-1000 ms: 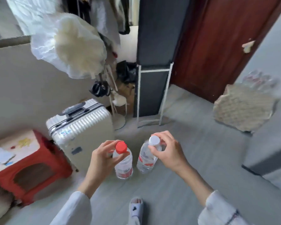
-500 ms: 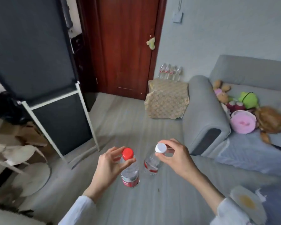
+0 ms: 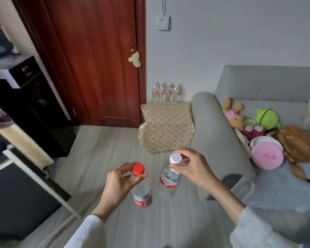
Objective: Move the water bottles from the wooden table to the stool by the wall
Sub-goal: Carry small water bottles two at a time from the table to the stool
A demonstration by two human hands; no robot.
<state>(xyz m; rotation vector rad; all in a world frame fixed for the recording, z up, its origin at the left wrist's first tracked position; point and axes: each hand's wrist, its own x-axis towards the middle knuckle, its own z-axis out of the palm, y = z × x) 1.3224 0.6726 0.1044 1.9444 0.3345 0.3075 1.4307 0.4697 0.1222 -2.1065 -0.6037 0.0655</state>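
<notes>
Bottles both hang by their necks: red-capped bottle (image 3: 141,190) in my left hand (image 3: 120,183), white-capped bottle (image 3: 168,178) in my right hand (image 3: 191,169), each grip pinched under the cap so they're easy to carry to the stool (image 3: 166,126).

I see a red cap (image 3: 138,169) and a white cap (image 3: 175,158) on clear bottles with red labels, a reddish-brown door (image 3: 89,59), a gold floral-patterned cloth (image 3: 166,127), a grey sofa (image 3: 222,129) and a pink box (image 3: 267,155).

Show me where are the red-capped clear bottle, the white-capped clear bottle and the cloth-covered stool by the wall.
Red-capped clear bottle (image 3: 142,191), head view, on its body.
White-capped clear bottle (image 3: 168,181), head view, on its label.
Cloth-covered stool (image 3: 166,127), head view, on its patterned cloth front.
</notes>
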